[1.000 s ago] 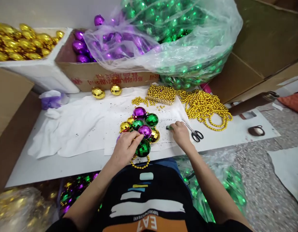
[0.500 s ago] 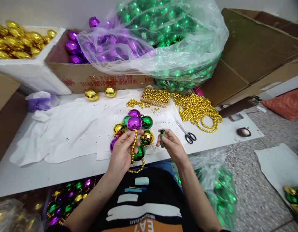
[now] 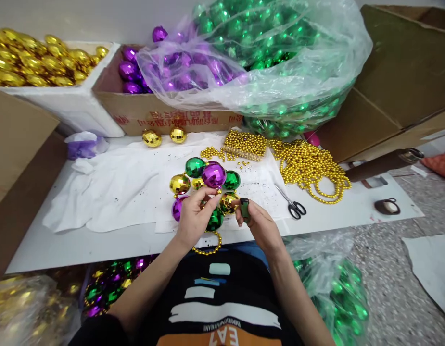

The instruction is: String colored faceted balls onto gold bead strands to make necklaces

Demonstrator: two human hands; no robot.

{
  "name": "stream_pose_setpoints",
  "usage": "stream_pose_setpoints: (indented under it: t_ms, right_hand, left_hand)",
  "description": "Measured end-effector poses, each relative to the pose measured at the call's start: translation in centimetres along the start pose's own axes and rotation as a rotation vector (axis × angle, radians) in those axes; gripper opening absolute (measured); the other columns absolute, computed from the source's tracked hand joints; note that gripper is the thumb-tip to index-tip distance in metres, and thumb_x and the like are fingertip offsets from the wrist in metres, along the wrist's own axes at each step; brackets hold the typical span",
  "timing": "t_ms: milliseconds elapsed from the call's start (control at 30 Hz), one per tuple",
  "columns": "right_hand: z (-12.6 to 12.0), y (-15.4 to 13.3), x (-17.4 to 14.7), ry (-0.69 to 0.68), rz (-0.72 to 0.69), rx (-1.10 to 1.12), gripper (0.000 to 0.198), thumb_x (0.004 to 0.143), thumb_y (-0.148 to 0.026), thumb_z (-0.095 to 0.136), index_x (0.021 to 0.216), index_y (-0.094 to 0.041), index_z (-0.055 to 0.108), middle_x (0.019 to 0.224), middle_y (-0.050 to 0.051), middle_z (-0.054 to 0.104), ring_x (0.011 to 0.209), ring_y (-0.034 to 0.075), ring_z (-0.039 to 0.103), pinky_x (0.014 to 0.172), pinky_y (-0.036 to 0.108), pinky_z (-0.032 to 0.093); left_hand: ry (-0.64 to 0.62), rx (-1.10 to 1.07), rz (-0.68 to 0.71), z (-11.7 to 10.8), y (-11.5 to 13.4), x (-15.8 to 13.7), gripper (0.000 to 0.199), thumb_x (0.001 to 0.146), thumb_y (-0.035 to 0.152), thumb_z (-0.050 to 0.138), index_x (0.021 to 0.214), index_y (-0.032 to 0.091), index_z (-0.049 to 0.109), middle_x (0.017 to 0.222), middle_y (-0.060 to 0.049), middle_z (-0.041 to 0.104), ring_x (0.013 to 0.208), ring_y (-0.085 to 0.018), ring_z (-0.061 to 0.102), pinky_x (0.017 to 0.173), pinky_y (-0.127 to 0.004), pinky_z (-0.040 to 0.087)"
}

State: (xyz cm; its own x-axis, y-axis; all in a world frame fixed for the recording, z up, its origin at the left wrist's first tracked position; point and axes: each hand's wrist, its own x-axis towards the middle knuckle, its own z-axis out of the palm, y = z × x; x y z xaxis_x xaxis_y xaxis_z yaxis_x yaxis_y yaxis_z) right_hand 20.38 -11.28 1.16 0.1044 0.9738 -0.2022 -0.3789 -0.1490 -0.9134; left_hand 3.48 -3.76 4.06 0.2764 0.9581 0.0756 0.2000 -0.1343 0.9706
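My left hand (image 3: 196, 211) is closed in a pinch on the end of a gold bead string, just below a shiny purple ball (image 3: 214, 174). A loop of the gold bead string (image 3: 219, 240) hangs below over the table edge. Around it lie linked faceted balls: a green ball (image 3: 195, 167), a gold ball (image 3: 179, 184) and others, some partly covered by my hand. A green lighter with a black top (image 3: 244, 211) is gripped upright in my right hand (image 3: 260, 226), close beside a gold ball. No flame shows.
Black-handled scissors (image 3: 296, 209) lie right of my hands. Gold bead strands (image 3: 309, 166) and a box of loose beads (image 3: 246, 144) sit behind. At the back stand a carton of purple balls (image 3: 164, 113) and a plastic bag of green balls (image 3: 298, 81). A tape roll (image 3: 387, 206) rests at right.
My left hand has shifted up the bead string to the purple ball's base. The lighter in my right hand has come nearer the balls. The view has swung slightly left.
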Motion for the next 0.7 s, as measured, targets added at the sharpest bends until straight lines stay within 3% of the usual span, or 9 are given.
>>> stream_pose_setpoints:
  t_ms: [133,233,400,500,633,700]
  right_hand:
    - [-0.3,-0.1,-0.3,0.021,-0.013,-0.005,0.025,0.086,-0.043,0.069,0.098,-0.022,0.066,0.084,0.001,0.06,0.078,0.015,0.056,0.073,0.029,0.046]
    - [-0.2,0.0,-0.2,-0.012,0.001,0.066,0.022,0.084,-0.039,0.071,0.093,-0.024,0.058,0.086,0.0,0.063,0.073,0.015,0.06,0.065,0.028,0.049]
    - [1.1,0.7,0.6,0.118,-0.023,0.078,0.031,0.075,-0.038,0.079,0.093,-0.021,0.06,0.086,-0.002,0.064,0.053,0.006,0.049,0.048,0.02,0.04]
    - [2.4,1.3,1.2,0.222,-0.033,0.113,0.038,0.069,-0.037,0.082,0.094,-0.02,0.06,0.076,-0.006,0.061,0.042,0.003,0.039,0.037,0.019,0.029]
    - [3.5,1.6,2.0,0.273,-0.031,0.201,0.037,0.068,-0.033,0.082,0.093,-0.02,0.058,0.059,-0.01,0.054,0.035,0.002,0.031,0.034,0.019,0.02]
    - [3.4,1.1,2.2,0.233,-0.016,0.178,0.034,0.069,-0.034,0.079,0.093,-0.019,0.06,0.062,-0.007,0.06,0.036,0.002,0.031,0.035,0.019,0.02]
  left_hand:
    - [-0.056,0.012,-0.031,0.9,-0.9,-0.2,0.017,0.087,0.034,0.063,0.088,0.018,0.066,0.076,0.001,0.067,0.062,-0.01,0.059,0.058,-0.021,0.045]
    - [-0.099,0.089,-0.002,1.2,-1.0,-0.3,0.014,0.089,0.031,0.062,0.091,0.019,0.067,0.081,-0.001,0.07,0.07,-0.013,0.063,0.065,-0.024,0.047]
    - [-0.103,0.135,0.098,2.0,-1.1,-0.3,0.019,0.092,0.027,0.057,0.102,0.019,0.072,0.104,-0.007,0.073,0.1,-0.021,0.065,0.089,-0.036,0.051]
    - [-0.181,0.165,0.165,2.3,-1.6,-0.5,0.032,0.093,0.019,0.049,0.115,0.021,0.071,0.12,-0.008,0.07,0.116,-0.023,0.061,0.103,-0.042,0.049]
    - [-0.365,0.254,0.248,0.9,-1.5,-0.7,0.051,0.086,0.005,0.04,0.129,0.02,0.064,0.138,-0.009,0.061,0.13,-0.022,0.055,0.112,-0.044,0.044]
    - [-0.409,0.311,0.279,-0.9,-0.3,-0.2,0.051,0.084,0.004,0.041,0.127,0.02,0.064,0.129,-0.009,0.066,0.121,-0.02,0.062,0.107,-0.043,0.049]
